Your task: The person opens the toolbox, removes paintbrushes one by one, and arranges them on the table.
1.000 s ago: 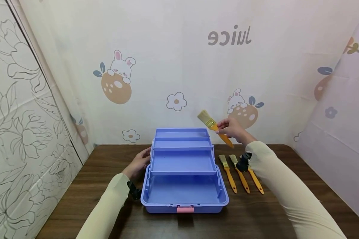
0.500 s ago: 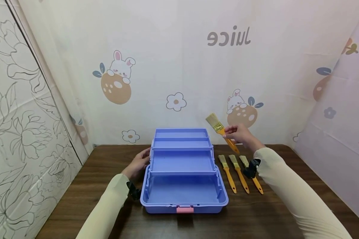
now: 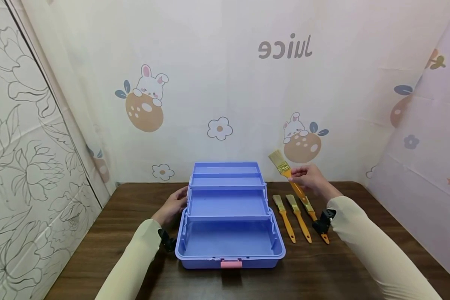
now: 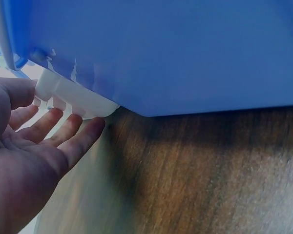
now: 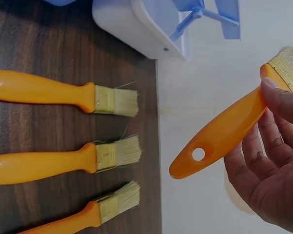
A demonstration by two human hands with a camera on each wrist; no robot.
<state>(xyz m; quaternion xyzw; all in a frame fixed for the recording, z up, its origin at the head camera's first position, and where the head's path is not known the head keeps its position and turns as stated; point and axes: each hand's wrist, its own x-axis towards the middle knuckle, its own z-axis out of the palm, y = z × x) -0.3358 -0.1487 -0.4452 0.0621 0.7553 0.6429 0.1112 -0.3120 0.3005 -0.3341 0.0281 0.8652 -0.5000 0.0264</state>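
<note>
My right hand (image 3: 309, 177) pinches a paintbrush (image 3: 294, 183) by its orange handle, bristles up and tilted to the left. In the right wrist view the thumb lies near the metal band of this brush (image 5: 224, 129). Three similar paintbrushes (image 3: 285, 218) lie side by side on the table below it. Left of them stands an open blue toolbox (image 3: 230, 263) with raised tiered trays (image 3: 228, 204) and a pink latch (image 3: 231, 264). At its rear left corner, my left hand (image 3: 174, 205) touches a whitish part (image 4: 75, 95) with spread, fairly straight fingers.
The dark wooden table (image 3: 135, 250) carries the toolbox and brushes. Behind its back edge hangs a pale printed curtain (image 3: 225, 83). A wrist camera (image 3: 323, 221) on the right arm overlaps the rightmost brush in the head view.
My right hand has moved right and down with the paintbrush, closer over the lying brushes. My left hand and the toolbox have stayed in place.
</note>
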